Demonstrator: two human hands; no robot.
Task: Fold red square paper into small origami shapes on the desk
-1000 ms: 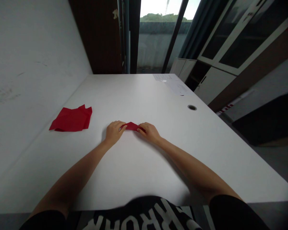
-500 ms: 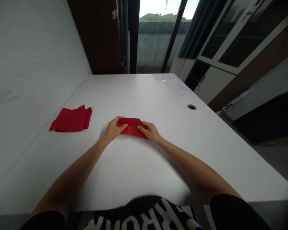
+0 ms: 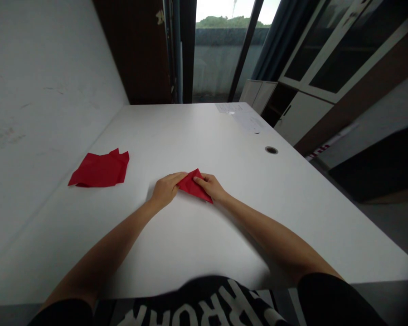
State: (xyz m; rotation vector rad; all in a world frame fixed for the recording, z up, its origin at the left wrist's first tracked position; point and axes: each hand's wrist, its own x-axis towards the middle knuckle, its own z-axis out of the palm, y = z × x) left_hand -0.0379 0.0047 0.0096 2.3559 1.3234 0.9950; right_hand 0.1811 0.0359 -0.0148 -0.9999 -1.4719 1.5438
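Observation:
A folded piece of red paper (image 3: 194, 186) is between my two hands, just above or on the white table (image 3: 190, 244); I cannot tell which. It looks roughly triangular, with a corner pointing away from me. My left hand (image 3: 166, 188) grips its left end, with the fingers over the edge and the thumb mostly hidden. On the other side, my right hand (image 3: 212, 185) pinches the paper, its thumb lying on top and its fingers behind. More red paper (image 3: 100, 170), in overlapping sheets, lies to the left.
A white wall (image 3: 47, 90) borders the table on the left. Toward the far right corner are printed white sheets (image 3: 245, 118) and a round cable hole (image 3: 271, 150). White cabinets (image 3: 304, 117) stand beyond the right edge, and a glass door (image 3: 217, 59) is behind the table.
The paper in my hands has gone from a wide strip to a smaller, pointed shape. My left hand has shifted right and turned over its left end. The right hand stays nearly in place.

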